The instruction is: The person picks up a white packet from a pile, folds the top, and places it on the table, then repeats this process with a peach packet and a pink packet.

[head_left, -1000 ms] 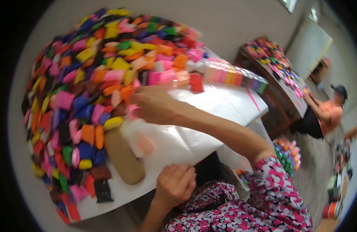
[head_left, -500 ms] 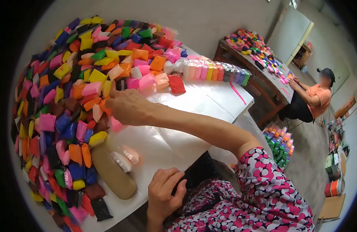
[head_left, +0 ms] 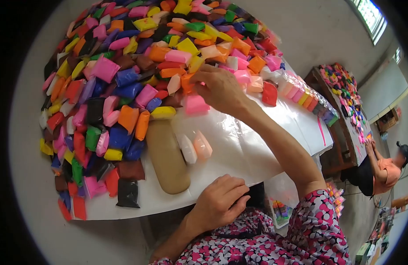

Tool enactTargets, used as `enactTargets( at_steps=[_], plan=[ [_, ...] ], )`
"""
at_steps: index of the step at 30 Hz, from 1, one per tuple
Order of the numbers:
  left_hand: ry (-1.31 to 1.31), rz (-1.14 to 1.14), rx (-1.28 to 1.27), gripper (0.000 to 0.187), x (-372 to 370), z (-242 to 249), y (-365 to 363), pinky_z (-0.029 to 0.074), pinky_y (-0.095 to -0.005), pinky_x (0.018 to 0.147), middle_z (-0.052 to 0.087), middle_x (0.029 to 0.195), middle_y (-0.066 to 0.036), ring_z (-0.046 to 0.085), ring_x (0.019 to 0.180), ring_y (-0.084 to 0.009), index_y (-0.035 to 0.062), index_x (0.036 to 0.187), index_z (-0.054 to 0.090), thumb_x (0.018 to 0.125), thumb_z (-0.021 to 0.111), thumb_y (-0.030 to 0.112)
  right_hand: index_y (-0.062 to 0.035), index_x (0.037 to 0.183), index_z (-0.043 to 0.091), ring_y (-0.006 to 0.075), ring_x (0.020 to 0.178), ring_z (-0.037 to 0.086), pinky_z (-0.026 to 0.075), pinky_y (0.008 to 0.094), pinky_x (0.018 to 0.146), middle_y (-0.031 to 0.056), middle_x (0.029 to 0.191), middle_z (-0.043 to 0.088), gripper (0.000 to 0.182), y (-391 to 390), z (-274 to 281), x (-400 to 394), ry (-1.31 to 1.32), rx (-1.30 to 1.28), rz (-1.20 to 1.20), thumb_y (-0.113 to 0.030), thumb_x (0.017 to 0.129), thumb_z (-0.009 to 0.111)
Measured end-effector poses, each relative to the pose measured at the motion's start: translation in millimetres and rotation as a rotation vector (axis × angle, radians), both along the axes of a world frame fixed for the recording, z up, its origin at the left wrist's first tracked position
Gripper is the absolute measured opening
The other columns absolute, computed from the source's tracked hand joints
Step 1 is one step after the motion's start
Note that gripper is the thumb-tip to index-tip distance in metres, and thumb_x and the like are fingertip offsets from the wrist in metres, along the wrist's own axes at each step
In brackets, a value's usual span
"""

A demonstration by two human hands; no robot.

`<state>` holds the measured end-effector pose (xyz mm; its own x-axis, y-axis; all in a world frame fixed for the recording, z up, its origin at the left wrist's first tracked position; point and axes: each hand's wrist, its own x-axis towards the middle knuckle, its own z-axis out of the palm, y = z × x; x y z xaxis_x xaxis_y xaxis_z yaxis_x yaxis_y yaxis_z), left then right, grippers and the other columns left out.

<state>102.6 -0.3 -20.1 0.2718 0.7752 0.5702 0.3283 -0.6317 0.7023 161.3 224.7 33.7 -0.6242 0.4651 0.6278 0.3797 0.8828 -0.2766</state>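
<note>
Right hand (head_left: 219, 88) stretched up to centre frame, at the lower edge of a big heap of coloured packets (head_left: 124, 66) filling the upper left. Fingers (head_left: 199, 77) bent over the heap's edge, a pink packet (head_left: 196, 105) just under the palm and touching it; cannot tell whether actually pinched or only covered. Left hand (head_left: 219, 203) low in the frame at the near edge of the table (head_left: 265, 145), fingers (head_left: 235, 194) curled loosely together on the white sheet, clamped on nothing visible. Between the two hands, on the white sheet: a tan oblong lump (head_left: 167, 157), with a white packet (head_left: 187, 149) and a peach packet (head_left: 202, 145) lying side by side just right of it. Row of packets in graded colours (head_left: 307, 98) along the far right edge of the table. Second table with more packets (head_left: 345, 88) at upper right, another person (head_left: 385, 170) seated beside it at right.
</note>
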Motion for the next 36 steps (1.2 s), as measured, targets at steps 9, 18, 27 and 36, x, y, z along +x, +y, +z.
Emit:
enactTargets(
  at_steps=[9,18,27,36],
  plan=[
    [0.017,-0.006,0.012,0.023,-1,0,0,0.05,-0.0351,0.067,0.063,0.092,-0.011,0.059,0.075,-0.0272,0.0001,0.091,0.065,0.069,0.072,0.001,-0.0045,0.089,0.068,0.0305,0.08,0.062,0.048,0.041,0.071,0.0104,0.093,0.061,0.014,-12,-19,24,-0.147,-0.009,-0.052,-0.015,0.081,0.064],
    [0.03,0.005,0.001,0.022,0,1,0,0.05,-0.0346,0.066,0.064,0.092,-0.01,0.059,0.073,-0.0263,0.0019,0.091,0.066,0.07,0.072,0.002,-0.0038,0.091,0.067,0.0311,0.081,0.06,0.046,0.0426,0.07,0.0117,0.091,0.059,0.015,-16,-12,28,-0.248,-0.056,-0.088,-0.015,0.081,0.065],
    [0.053,0.018,0.01,0.021,1,0,0,0.051,-0.0341,0.065,0.065,0.091,-0.01,0.06,0.074,-0.0259,0.0021,0.091,0.066,0.07,0.072,0.002,-0.0025,0.09,0.066,0.031,0.084,0.061,0.048,0.041,0.073,0.0121,0.09,0.062,0.014,0,-12,49,-0.188,-0.091,-0.148,-0.013,0.082,0.063],
    [0.028,0.015,0.002,0.021,2,2,0,0.05,-0.0342,0.065,0.065,0.09,-0.01,0.06,0.074,-0.0261,0.0012,0.091,0.066,0.071,0.072,0.001,-0.003,0.088,0.067,0.0304,0.083,0.062,0.049,0.0407,0.072,0.0123,0.086,0.063,0.013,5,-16,42,-0.139,-0.109,-0.214,-0.013,0.081,0.062]
  ],
)
